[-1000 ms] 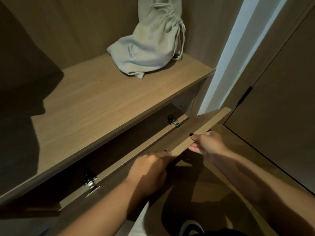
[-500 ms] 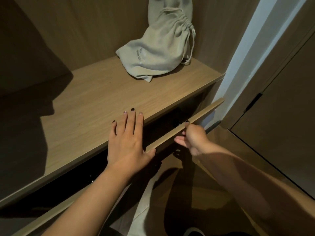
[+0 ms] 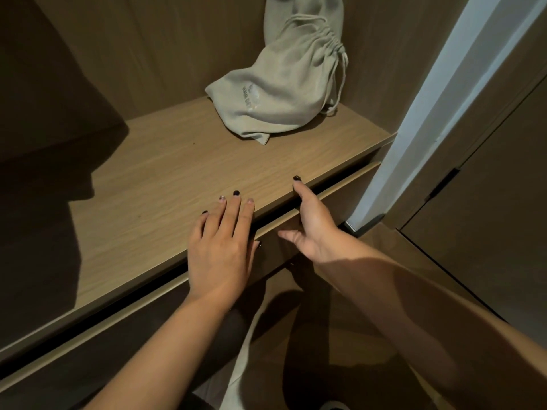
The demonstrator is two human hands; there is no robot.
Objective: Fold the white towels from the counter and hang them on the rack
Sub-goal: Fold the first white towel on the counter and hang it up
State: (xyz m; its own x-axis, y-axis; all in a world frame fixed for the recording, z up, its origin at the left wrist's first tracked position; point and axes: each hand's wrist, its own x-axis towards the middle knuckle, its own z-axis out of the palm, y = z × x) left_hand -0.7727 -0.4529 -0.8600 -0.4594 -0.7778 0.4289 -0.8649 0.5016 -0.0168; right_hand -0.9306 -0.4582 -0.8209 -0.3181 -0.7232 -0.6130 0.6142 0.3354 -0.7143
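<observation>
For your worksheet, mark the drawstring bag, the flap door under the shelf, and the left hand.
drawstring bag (image 3: 284, 87), head view, middle of its cloth body.
flap door (image 3: 346, 187), head view, top edge.
left hand (image 3: 220, 253), head view, back of hand.

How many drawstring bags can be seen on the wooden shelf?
1. The grey drawstring bag lies at the back right of the wooden shelf, leaning on the rear wall. Others may sit outside the view.
</observation>
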